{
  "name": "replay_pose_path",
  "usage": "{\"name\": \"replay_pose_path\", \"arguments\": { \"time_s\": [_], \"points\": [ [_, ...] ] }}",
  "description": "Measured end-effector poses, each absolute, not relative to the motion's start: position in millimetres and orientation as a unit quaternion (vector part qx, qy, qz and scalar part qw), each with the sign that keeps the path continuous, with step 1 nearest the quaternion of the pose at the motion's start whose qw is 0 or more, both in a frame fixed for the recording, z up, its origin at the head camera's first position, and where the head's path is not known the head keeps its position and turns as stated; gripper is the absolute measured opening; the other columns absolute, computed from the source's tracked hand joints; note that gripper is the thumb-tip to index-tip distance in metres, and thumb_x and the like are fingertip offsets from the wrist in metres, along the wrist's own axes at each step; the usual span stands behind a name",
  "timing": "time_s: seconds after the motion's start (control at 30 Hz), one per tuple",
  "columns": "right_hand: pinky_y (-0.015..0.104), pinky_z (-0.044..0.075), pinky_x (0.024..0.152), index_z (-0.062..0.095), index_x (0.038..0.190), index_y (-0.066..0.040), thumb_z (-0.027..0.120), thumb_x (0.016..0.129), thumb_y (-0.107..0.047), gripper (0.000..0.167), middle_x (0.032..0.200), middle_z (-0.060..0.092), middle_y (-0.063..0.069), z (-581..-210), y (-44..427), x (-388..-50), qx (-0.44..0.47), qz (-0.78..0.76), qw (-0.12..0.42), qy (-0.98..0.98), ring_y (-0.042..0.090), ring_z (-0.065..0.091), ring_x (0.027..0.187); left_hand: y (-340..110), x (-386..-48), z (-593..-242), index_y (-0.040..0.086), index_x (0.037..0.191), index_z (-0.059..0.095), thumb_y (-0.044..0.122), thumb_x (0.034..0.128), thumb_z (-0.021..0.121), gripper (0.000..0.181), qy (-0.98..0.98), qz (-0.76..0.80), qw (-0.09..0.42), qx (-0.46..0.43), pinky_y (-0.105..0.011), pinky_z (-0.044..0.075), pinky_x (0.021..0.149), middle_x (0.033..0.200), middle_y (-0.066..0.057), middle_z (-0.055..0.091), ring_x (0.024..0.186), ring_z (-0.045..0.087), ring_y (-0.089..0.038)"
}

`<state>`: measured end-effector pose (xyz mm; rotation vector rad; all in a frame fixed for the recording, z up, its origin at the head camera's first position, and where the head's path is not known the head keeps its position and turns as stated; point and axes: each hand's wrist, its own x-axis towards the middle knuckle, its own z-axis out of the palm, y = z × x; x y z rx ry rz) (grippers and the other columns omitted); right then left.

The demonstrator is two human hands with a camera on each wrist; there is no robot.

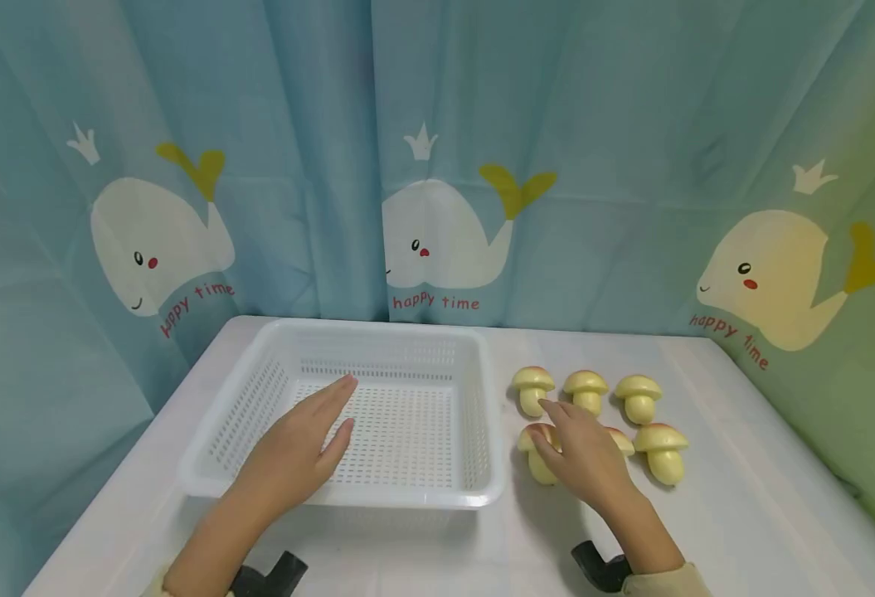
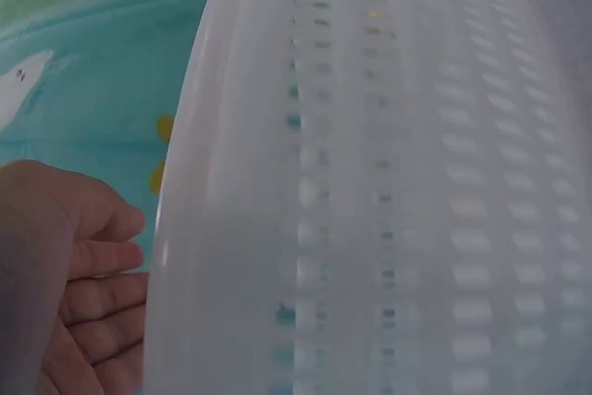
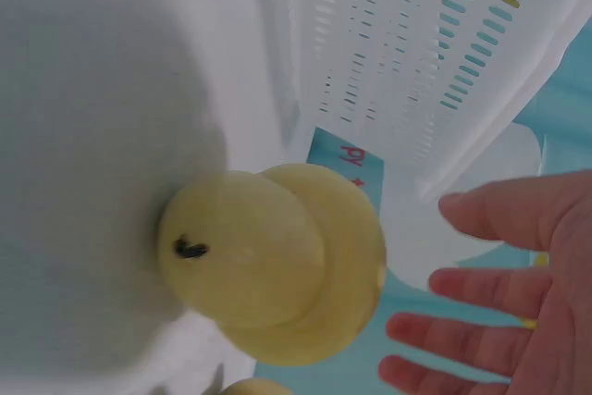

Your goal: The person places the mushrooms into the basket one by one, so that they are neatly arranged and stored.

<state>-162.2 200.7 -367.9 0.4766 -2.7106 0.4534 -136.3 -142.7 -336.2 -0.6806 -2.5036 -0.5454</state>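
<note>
At far L, a blue curtain [image 1: 318,166] drops past the table [image 1: 751,506], w/ a white whale print [image 1: 157,236] and red "happy time" lettering on it. A white plastic basket [image 1: 407,498], slotted walls and mesh floor, takes up the table's L part, its far rim by the bk edge, close to the bk L corner.

The person's L hand [image 1: 295,452] comes in over the basket's near L side from a pale sleeve, black gadget [image 1: 276,576] at the wrist. That grip is spread: thumb off to one side, fingers loosely extended. Can't tell from here if it touches the rim.

Then, btwn basket and the table's R edge, six cream toy mushrooms w/ reddish tinges on some caps, 2 rows of 3. Row nearer the bk edge, L to R: one [image 1: 532,380], two [image 1: 585,382], three [image 1: 639,386], all upright. Front row starts w/ a mushroom [image 1: 540,469] partly under the R hand [image 1: 590,456]; the middle one [image 1: 620,439] is mostly hidden by it. R grip is spread too, fingers apart; the R wrist view shows a gap btwn fingertips and the nearest cap. Last in the front row, a mushroom [image 1: 662,439] sits just R of the hand.

Far R, past the bk R corner, another whale [image 1: 769,274], curtain going greenish.
</note>
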Motion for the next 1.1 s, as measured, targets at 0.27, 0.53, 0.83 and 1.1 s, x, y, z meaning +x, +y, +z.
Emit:
{"name": "replay_pose_path", "arguments": {
  "time_s": [0.27,0.53,0.83,1.1],
  "points": [
    [0.048,0.044,0.079,0.062,0.109,0.003,0.067,0.082,-0.019,0.035,0.108,0.061,0.017,-372.1,204.6,-159.3,0.157,0.17,0.179,-0.956,0.036,0.053,0.101,-176.9,-113.5,-348.4,-0.001,0.125,0.054,0.008,0.081,0.063,0.046,-0.911,-0.219,0.3,-0.181,-0.026,0.034,0.097,0.126,-0.011,0.054,0.113,0.051,-0.028],
    [0.05,0.043,0.081,0.062,0.11,0.002,0.068,0.081,-0.019,0.036,0.11,0.06,0.018,-373.4,204.6,-159.8,0.14,0.184,0.149,-0.961,0.037,0.051,0.105,-205.7,-106.1,-362.2,-0.001,0.126,0.053,0.008,0.0787,0.066,0.05,-0.892,-0.254,0.353,-0.125,-0.008,0.017,0.098,0.127,-0.015,0.053,0.113,0.049,-0.033],
    [0.051,0.038,0.091,0.06,0.113,0.003,0.068,0.081,-0.017,0.039,0.114,0.059,0.018,-377.8,202.2,-160.8,0.14,0.224,0.123,-0.957,0.037,0.049,0.111,-229.7,-104.6,-370.3,-0.001,0.124,0.054,0.002,0.0825,0.063,0.043,-0.868,-0.328,0.373,-0.018,-0.008,0.021,0.096,0.128,-0.016,0.053,0.124,0.041,-0.013],
    [0.046,0.041,0.088,0.06,0.11,0.004,0.071,0.078,-0.013,0.037,0.109,0.061,0.017,-380.7,201.0,-163.3,0.148,0.234,0.135,-0.952,0.034,0.053,0.105,-243.6,-110.4,-389.2,0.002,0.133,0.047,0.015,0.0927,0.054,0.043,-0.84,-0.45,0.284,0.101,-0.006,0.031,0.086,0.133,-0.012,0.048,0.119,0.038,0.005]
  ]
}}
